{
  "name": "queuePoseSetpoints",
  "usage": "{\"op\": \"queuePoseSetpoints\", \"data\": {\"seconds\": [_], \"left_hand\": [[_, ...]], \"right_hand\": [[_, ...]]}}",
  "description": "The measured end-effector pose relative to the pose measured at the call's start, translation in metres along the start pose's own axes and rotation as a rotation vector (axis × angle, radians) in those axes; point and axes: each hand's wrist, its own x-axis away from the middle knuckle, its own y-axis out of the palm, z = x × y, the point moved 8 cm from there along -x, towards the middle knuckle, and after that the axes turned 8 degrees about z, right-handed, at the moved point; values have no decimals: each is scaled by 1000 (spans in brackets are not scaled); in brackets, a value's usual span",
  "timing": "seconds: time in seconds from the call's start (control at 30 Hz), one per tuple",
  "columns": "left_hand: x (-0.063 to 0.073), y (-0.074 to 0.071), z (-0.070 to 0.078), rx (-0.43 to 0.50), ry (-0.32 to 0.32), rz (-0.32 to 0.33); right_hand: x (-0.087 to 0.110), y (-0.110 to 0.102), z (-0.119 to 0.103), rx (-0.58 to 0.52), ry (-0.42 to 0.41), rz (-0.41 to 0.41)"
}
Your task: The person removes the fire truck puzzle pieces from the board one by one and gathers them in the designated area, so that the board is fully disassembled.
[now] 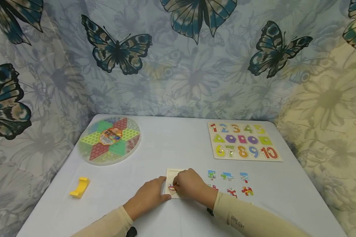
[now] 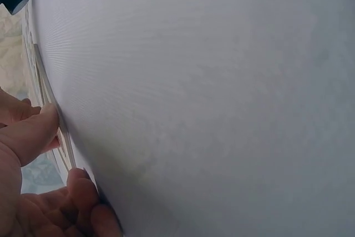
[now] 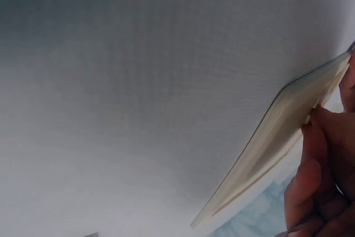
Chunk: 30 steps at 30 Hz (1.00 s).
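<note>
A small wooden puzzle board (image 1: 178,196) with a raised rim lies flat near the front middle of the table. My left hand (image 1: 149,194) grips its left side, thumb at the near corner and fingers along the far end. In the left wrist view, the board (image 2: 46,81) shows edge-on between thumb and fingers. Over the board, my right hand (image 1: 192,186) pinches a small puzzle piece (image 1: 171,187) with red and pale printing, largely hidden by the fingers. The right wrist view shows those fingertips (image 3: 313,131) right at the board's surface (image 3: 277,131).
Several loose picture pieces (image 1: 226,176) lie in rows right of the board, some behind the right forearm. Farther back right is a number-and-shape board (image 1: 243,143). A round star-patterned game board (image 1: 109,141) lies back left, a yellow curved block (image 1: 80,187) front left.
</note>
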Motion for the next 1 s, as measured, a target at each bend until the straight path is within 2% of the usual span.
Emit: {"op": "queuePoseSetpoints", "data": {"seconds": [0.13,0.23,0.33,0.47,0.6,0.73,1.0], "left_hand": [[1,1,1,3,3,-15],[-1,-1,2,-6,9,-9],[-2,-2,0,-19,3,-7],[-1,-2,-1,-27,-4,-32],[2,-3,-2,-25,-6,-54],[4,-5,-2,-19,-24,-50],[4,-7,-5,1,-56,-39]], "right_hand": [[5,-4,3,0,2,30],[17,-15,12,-32,58,63],[37,-29,27,-69,143,72],[70,-41,47,-79,215,30],[100,-42,59,-120,239,-22],[118,-37,65,-162,258,-70],[123,-37,65,-166,197,-24]]}}
